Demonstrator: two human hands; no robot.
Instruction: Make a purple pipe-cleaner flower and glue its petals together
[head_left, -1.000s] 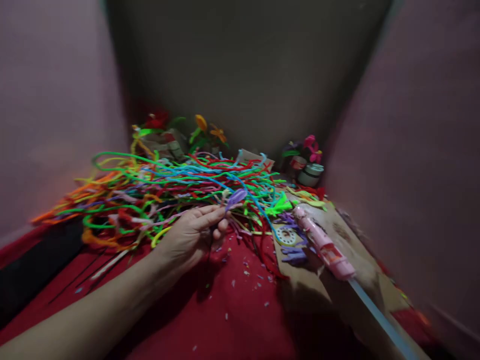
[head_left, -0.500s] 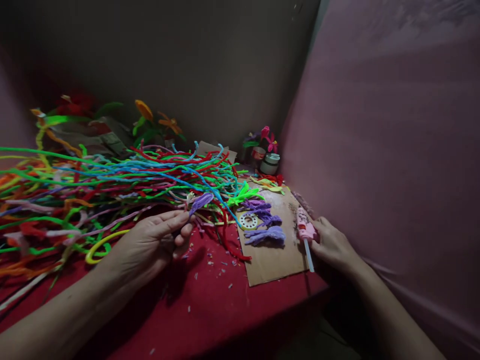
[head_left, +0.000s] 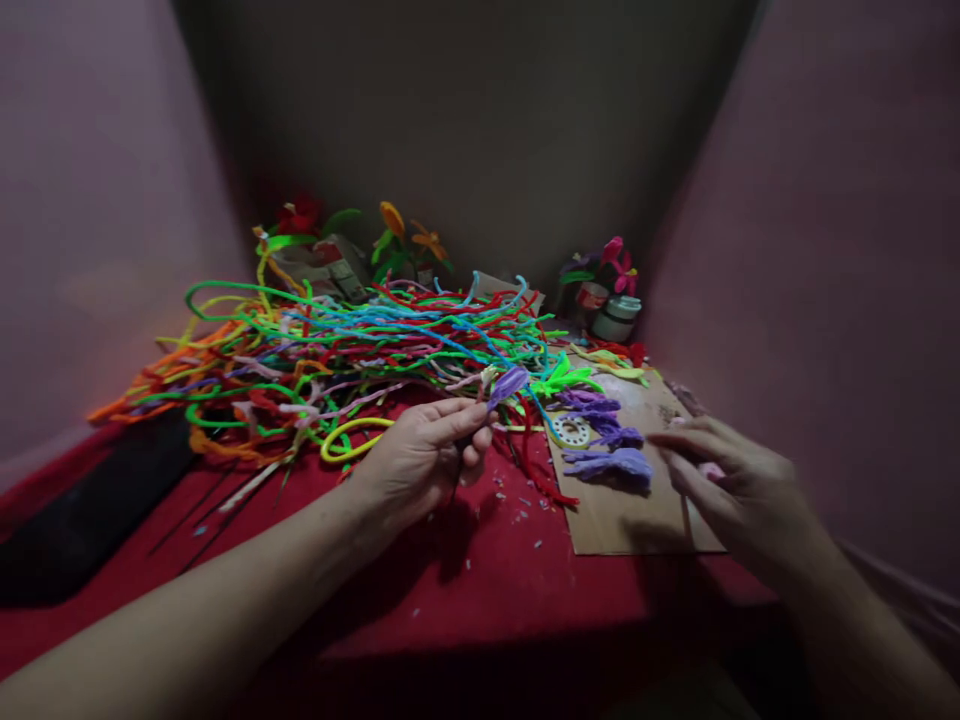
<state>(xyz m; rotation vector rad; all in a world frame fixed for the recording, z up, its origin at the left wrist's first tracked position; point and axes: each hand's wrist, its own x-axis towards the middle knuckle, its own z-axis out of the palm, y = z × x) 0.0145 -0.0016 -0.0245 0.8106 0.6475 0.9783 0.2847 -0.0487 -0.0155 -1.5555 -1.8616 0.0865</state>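
Thumb and fingers of my left hand (head_left: 431, 445) pinch a purple pipe-cleaner petal (head_left: 510, 384), with small pale tips (head_left: 487, 378) beside it, above the red cloth. Over the cardboard (head_left: 611, 525), my right hand (head_left: 739, 485) is open and holds nothing, its thumb and forefinger pointing at several purple pipe-cleaner petals (head_left: 611, 466). A pink glue gun (head_left: 711, 470) lies mostly hidden behind that hand. Beside the petals sit a white disc with holes (head_left: 571, 431) and a bright green pipe-cleaner piece (head_left: 562, 377).
A large heap of coloured pipe cleaners (head_left: 390, 335) covers the back of the red cloth (head_left: 480, 600). Behind stand pipe-cleaner flowers (head_left: 427, 240) and a small jar (head_left: 617, 318). At the left lies a dark flat object (head_left: 97, 520). Walls rise on both sides.
My right hand has let go of the glue gun, now on the cardboard, and moved toward the purple petals. My left hand still holds its petal. The view has turned left.
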